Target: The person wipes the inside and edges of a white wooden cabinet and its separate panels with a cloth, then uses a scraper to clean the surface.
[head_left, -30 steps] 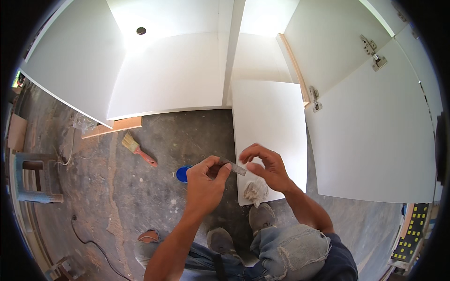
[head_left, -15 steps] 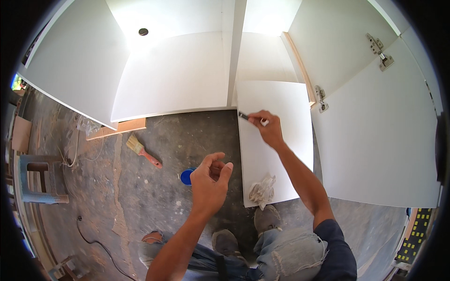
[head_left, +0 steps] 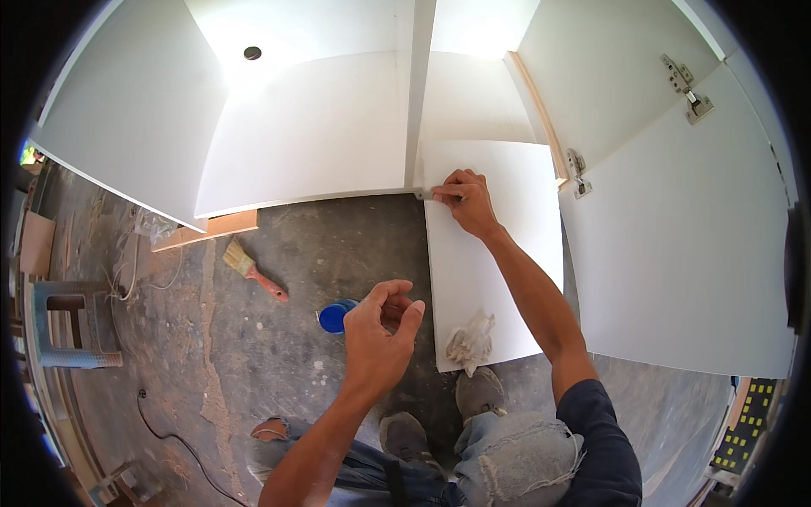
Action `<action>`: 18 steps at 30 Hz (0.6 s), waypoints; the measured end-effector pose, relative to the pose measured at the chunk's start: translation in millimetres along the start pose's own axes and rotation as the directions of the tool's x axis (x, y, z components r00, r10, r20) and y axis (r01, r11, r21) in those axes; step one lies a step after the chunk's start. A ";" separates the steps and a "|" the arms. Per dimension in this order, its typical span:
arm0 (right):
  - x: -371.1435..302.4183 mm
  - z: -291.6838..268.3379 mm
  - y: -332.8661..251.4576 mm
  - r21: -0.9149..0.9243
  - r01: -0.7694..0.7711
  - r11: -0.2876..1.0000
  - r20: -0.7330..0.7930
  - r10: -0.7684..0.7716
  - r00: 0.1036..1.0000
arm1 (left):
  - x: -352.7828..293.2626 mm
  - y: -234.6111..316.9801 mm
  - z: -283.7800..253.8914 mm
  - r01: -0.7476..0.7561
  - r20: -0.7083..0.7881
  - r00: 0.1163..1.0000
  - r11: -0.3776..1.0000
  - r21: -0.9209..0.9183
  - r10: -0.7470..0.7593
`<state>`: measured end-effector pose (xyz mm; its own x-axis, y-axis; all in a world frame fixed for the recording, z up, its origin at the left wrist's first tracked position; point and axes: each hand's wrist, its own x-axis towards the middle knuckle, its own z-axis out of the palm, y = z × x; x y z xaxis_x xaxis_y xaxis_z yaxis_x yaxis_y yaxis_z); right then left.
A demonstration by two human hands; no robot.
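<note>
My right hand [head_left: 466, 201] is closed in a pinch over the upper left edge of a loose white panel [head_left: 498, 270], close to the cabinet's upright divider [head_left: 419, 101]. Whatever its fingers hold is mostly hidden; only a small pale bit shows at the fingertips. Half curled, with thumb and fingers apart, my left hand [head_left: 382, 325] hovers empty above the floor, left of the panel. A can with a blue top [head_left: 334, 318] stands just beyond it. On the panel's near end lies a crumpled whitish rag [head_left: 470, 345].
A white cabinet [head_left: 304, 135] spans the far side; its right door [head_left: 676, 253] hangs on metal hinges [head_left: 694, 103]. On the floor lie a red-handled paintbrush [head_left: 255, 269], a wooden strip [head_left: 211, 230] and a black cable [head_left: 182, 439]. A blue-grey stool [head_left: 78, 325] stands at left.
My right hand has moved slightly up and left to the panel's edge, and the dark-tipped piece it held is now hidden by its fingers. My left hand has hardly moved.
</note>
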<state>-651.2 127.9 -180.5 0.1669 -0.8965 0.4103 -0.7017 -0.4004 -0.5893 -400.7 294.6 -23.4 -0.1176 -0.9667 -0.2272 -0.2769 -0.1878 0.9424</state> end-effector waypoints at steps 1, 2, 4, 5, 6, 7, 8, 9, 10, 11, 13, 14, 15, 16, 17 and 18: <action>1.0 2.4 0.4 0.010 -0.023 1.000 -0.068 0.023 0.997 | 0.0 0.1 0.9 -0.010 0.004 1.000 1.000 0.004 0.010; 0.9 3.4 1.2 0.021 -0.044 0.999 -0.136 0.047 0.990 | -0.1 0.1 2.0 -0.020 0.009 1.000 1.000 0.007 0.020; -1.5 7.3 -3.8 0.032 -0.014 0.999 -0.084 0.017 0.996 | -0.9 -1.6 0.4 -0.024 0.008 1.000 1.000 0.010 0.023; -2.2 9.4 -6.1 0.041 0.016 0.999 -0.031 -0.015 0.999 | -1.2 -2.5 -0.4 -0.028 0.009 1.000 1.000 0.008 0.028; -1.0 9.0 -4.6 0.039 0.015 0.999 -0.032 -0.014 0.999 | -1.1 -2.6 0.1 -0.028 0.011 1.000 1.000 0.007 0.028; 1.8 8.9 -2.7 0.042 0.012 0.999 -0.082 -0.009 0.997 | -1.0 -2.7 0.2 -0.027 0.011 1.000 1.000 0.013 0.026; 2.9 8.2 -1.1 0.045 0.010 0.999 -0.132 -0.004 0.991 | -1.0 -2.6 0.8 -0.025 0.010 1.000 1.000 0.018 0.024; 2.5 9.3 -1.6 0.047 0.010 0.999 -0.135 -0.003 0.991 | -1.3 -1.9 0.3 -0.025 0.010 1.000 0.999 0.021 0.025; 1.5 10.4 -2.3 0.039 0.032 0.999 -0.094 -0.028 0.995 | -1.9 -0.7 0.0 -0.024 0.012 1.000 0.999 0.022 0.024; 1.0 11.5 -2.7 0.031 0.054 0.998 -0.052 -0.052 0.997 | -2.4 -0.1 -0.5 -0.022 0.014 1.000 0.999 0.023 0.022; 3.7 11.5 0.3 0.048 0.049 0.998 -0.089 -0.045 0.995 | -2.2 -1.4 0.4 -0.029 0.016 0.999 0.999 0.017 0.029; 4.6 11.2 1.9 0.068 0.046 0.997 -0.126 -0.037 0.991 | -2.2 -1.8 1.1 -0.034 0.018 0.999 0.999 0.012 0.034; 4.2 11.2 2.2 0.069 0.046 0.997 -0.127 -0.037 0.991 | -2.6 -2.0 0.6 -0.035 0.018 0.999 0.999 0.014 0.035; 3.6 10.7 2.6 0.063 0.062 0.996 -0.087 -0.057 0.995 | -3.0 -2.1 0.2 -0.040 0.019 0.999 0.999 0.018 0.040; 3.2 10.6 2.9 0.058 0.079 0.995 -0.047 -0.076 0.996 | -3.3 -2.2 -0.2 -0.046 0.020 0.999 0.999 0.023 0.045; 4.3 10.3 3.2 0.056 0.079 0.995 -0.047 -0.076 0.996 | -3.3 -2.4 0.0 -0.046 0.021 0.999 0.999 0.022 0.046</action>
<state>-645.6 120.8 -187.8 0.1871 -0.8536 0.4861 -0.6463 -0.4796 -0.5935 -399.7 298.3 -24.9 -0.1500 -0.9705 -0.1890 -0.2919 -0.1391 0.9463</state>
